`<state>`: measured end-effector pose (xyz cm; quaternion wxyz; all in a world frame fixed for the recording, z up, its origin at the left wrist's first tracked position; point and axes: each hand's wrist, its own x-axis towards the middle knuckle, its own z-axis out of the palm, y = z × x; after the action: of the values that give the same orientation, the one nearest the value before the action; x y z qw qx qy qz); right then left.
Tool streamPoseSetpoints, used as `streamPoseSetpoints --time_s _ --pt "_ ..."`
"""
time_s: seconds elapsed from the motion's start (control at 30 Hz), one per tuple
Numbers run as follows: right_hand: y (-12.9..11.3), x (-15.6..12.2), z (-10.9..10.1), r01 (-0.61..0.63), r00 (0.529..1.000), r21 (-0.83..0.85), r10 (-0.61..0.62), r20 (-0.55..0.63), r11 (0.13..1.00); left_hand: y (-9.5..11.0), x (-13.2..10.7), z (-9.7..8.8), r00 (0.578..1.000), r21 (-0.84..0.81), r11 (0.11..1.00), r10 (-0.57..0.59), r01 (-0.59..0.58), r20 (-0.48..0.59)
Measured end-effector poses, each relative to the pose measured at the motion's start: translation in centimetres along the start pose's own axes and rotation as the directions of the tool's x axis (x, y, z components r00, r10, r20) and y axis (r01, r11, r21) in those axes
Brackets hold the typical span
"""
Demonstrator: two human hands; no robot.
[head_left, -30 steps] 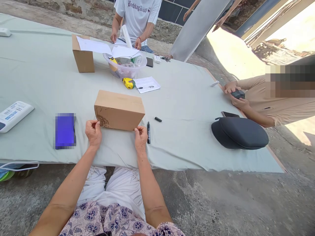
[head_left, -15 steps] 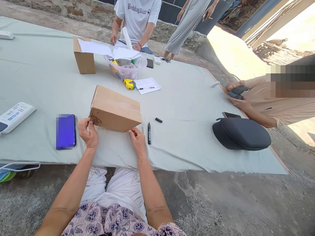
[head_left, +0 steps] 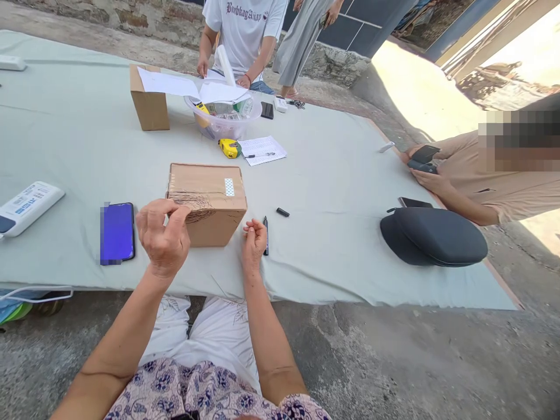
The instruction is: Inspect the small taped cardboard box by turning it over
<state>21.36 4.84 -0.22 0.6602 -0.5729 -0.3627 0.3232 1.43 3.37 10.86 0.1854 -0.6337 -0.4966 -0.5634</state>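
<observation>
Left hand (head_left: 164,236): box (head_left: 212,229) edge, grip unclear | right hand (head_left: 254,248): just off box

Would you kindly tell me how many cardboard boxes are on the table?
2: the scribbled box by the person's left hand, and a second box farther back, partly under paper beside the basin. No others show.

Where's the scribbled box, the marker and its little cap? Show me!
Scribbled box (head_left: 205,182): head view, on the face with the sticker.
Marker (head_left: 266,245): head view, on its barrel, beside the right hand (head_left: 254,245).
Cap (head_left: 283,212): head view, on its middle.
</observation>
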Motion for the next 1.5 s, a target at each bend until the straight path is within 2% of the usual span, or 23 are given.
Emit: streamPoseSetpoints --time_s 0.1,0.2,0.3,0.37,0.47,0.53,0.63,0.73,0.8,0.93,1.1,1.2,1.33,1.43,1.5 --pt "0.0 0.0 0.0 0.005 0.999 0.048 -0.002 -0.052 0.999 0.9 -0.1 0.9 0.997 -0.080 0.994 -0.068 0.070 0.035" --pt "-0.2 0.0 0.1 0.026 0.996 0.073 -0.019 -0.090 0.997 1.0 -0.4 1.4 0.990 -0.125 0.982 -0.133 0.138 0.046" --pt "-0.7 -0.2 0.2 0.055 0.992 0.063 -0.048 -0.116 0.996 0.8 -0.7 1.4 0.991 -0.156 0.979 -0.120 0.128 0.061" --pt "-1.8 -0.3 0.2 0.085 0.987 0.049 -0.077 -0.144 0.995 0.7 -0.8 1.3 0.994 -0.150 0.984 -0.092 0.099 0.053" --pt "-4.8 -0.7 0.1 0.172 0.974 0.033 -0.165 -0.158 0.984 0.6 -0.8 1.3 0.995 -0.121 0.988 -0.092 0.097 0.042" --pt "-7.4 -1.2 0.2 0.271 0.957 0.010 -0.268 -0.109 0.963 0.6 -0.8 1.4 0.994 -0.121 0.987 -0.104 0.109 0.043" --pt "-10.7 -2.1 1.1 0.414 0.910 -0.056 -0.412 0.050 0.908 0.8 -0.8 1.5 0.995 -0.123 0.988 -0.091 0.094 0.030" --pt "-12.1 -2.8 2.8 0.533 0.843 -0.164 -0.505 0.186 0.830 1.1 -0.9 1.6 0.998 -0.112 0.991 -0.070 0.069 -0.005" --pt "-12.0 -3.1 4.0 0.590 0.807 -0.242 -0.554 0.205 0.770 1.2 -1.1 1.7 0.996 -0.111 0.990 -0.090 0.089 -0.002" --pt "-10.9 -2.9 5.3 0.615 0.781 -0.333 -0.610 0.135 0.714 1.5 -1.2 1.8 0.992 -0.119 0.985 -0.126 0.128 0.024" --pt "-10.5 -2.3 4.6 0.682 0.721 -0.324 -0.676 0.151 0.656 1.8 -1.3 2.0 0.991 -0.115 0.984 -0.134 0.136 0.030" --pt "-10.3 -2.1 4.0 0.704 0.701 -0.327 -0.689 0.184 0.630 1.9 -1.4 2.2 0.987 -0.107 0.981 -0.160 0.163 0.029" --pt "-9.9 -1.8 3.4 0.722 0.689 -0.281 -0.696 0.203 0.633 1.7 -1.5 2.2 0.991 -0.092 0.987 -0.132 0.133 0.018" --pt "-9.7 -1.8 3.2 0.706 0.707 -0.258 -0.680 0.197 0.660 1.6 -1.6 2.2 0.996 -0.086 0.992 -0.089 0.088 0.000" --pt "-9.6 -1.9 3.2 0.688 0.725 -0.247 -0.661 0.192 0.683 1.5 -1.7 2.2 0.995 -0.087 0.991 -0.101 0.101 0.008"
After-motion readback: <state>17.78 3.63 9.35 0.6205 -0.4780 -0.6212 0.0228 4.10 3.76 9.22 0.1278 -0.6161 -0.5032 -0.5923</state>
